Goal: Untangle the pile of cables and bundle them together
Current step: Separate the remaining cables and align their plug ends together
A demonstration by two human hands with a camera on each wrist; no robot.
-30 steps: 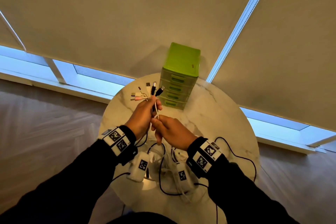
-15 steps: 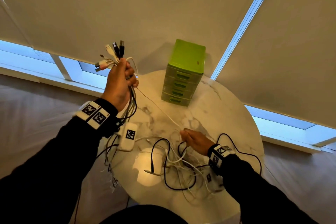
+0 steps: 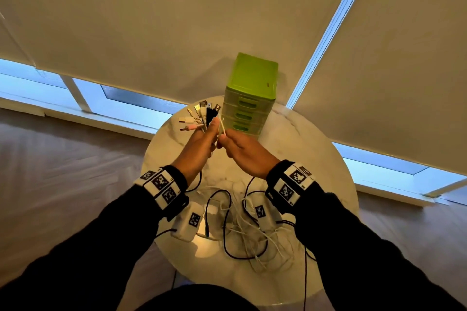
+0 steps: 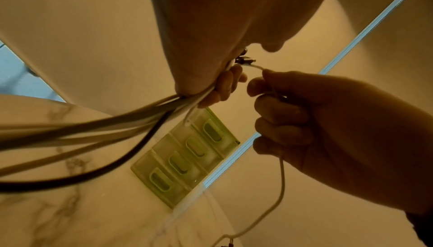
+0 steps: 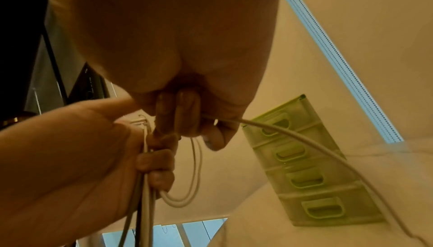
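My left hand (image 3: 202,141) grips a bunch of cables (image 4: 131,121) just below their plugs (image 3: 199,115), which fan out above the fist in white, pink and black. My right hand (image 3: 240,149) meets it from the right and pinches a thin white cable (image 3: 222,125) close to the bunch. That white cable (image 5: 293,136) runs out of the right fist and down toward the table. The loose lengths lie in a tangle (image 3: 240,225) of black and white strands on the round marble table (image 3: 316,149), beneath both wrists.
A lime-green chest of small drawers (image 3: 249,94) stands at the table's far edge, just behind the hands. Beige roller blinds (image 3: 177,20) hang behind the table over low windows. Wooden floor (image 3: 63,159) surrounds the table.
My left hand came down from high on the left to the middle with the bunch. My right hand rose off the tangle on the table and met it, holding the white cable.
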